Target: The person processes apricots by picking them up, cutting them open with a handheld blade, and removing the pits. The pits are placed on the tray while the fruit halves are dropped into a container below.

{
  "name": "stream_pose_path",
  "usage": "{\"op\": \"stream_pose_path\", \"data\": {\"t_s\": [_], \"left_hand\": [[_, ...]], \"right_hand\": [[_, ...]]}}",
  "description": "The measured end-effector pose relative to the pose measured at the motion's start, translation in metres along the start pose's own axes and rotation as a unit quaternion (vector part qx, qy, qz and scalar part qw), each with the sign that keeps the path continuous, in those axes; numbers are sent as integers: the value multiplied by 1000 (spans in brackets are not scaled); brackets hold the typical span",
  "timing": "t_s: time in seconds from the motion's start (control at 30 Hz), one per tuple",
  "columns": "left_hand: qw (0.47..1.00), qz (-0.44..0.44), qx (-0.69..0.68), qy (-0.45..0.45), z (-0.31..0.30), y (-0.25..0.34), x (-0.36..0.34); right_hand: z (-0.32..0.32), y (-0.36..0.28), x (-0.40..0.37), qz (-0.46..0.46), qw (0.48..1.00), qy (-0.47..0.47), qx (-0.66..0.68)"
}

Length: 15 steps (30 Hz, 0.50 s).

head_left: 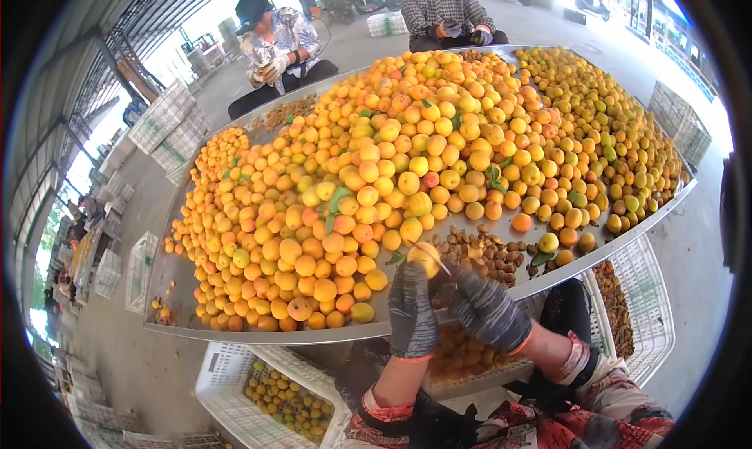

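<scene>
In a grey glove, my left hand (413,312) is closed on an orange-yellow apricot (424,256) at the near edge of a big metal tray (258,339). My right hand (489,312), gloved alike, pinches a thin curved tool (440,263) whose tip meets the apricot; whether it is a blade or a wire is too small to tell. Beyond both hands rises a large heap of apricots (376,175) with a few green leaves. Just past my right hand lies a patch of brown pits (489,253) on the tray.
Below the tray stand a white basket (213,378) of greenish fruit, a container of orange fruit pieces (462,355), and a white basket (654,308) with brownish contents. Across the tray sit two people (278,46) (446,14). Stacked crates (172,124) stand at left.
</scene>
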State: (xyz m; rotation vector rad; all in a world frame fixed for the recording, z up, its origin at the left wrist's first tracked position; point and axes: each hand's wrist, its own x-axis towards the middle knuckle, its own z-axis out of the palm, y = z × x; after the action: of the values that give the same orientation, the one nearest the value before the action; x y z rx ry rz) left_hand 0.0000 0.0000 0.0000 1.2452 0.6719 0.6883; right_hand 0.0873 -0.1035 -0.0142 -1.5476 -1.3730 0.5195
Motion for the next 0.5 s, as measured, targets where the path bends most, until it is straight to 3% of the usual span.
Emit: {"op": "stream_pose_path", "data": {"t_s": [0.07,0.1,0.2,0.27,0.4,0.47,0.5], "left_hand": [[995,-51,-87,-11,-1,-9,3],[992,-65,-110,-10,4,-23,1],[999,16,2,-28,-5,-31,6],[997,65,-20,-31,-2,-22,0],[998,-23,-46,-27,-5,-8,-1],[989,129,12,-77,-6,-13,1],[988,129,11,-80,-4,-11,0]], "right_hand": [[7,-5,-5,9,993,95,-62],[-3,-7,-13,24,993,81,-79],[-16,-19,-7,29,997,65,-29],[-29,-33,-5,76,982,-28,-169],[-36,-19,-6,-7,994,-12,-111],[-44,-20,-4,38,996,-44,-66],[-46,-17,-6,39,996,-42,-68]]}}
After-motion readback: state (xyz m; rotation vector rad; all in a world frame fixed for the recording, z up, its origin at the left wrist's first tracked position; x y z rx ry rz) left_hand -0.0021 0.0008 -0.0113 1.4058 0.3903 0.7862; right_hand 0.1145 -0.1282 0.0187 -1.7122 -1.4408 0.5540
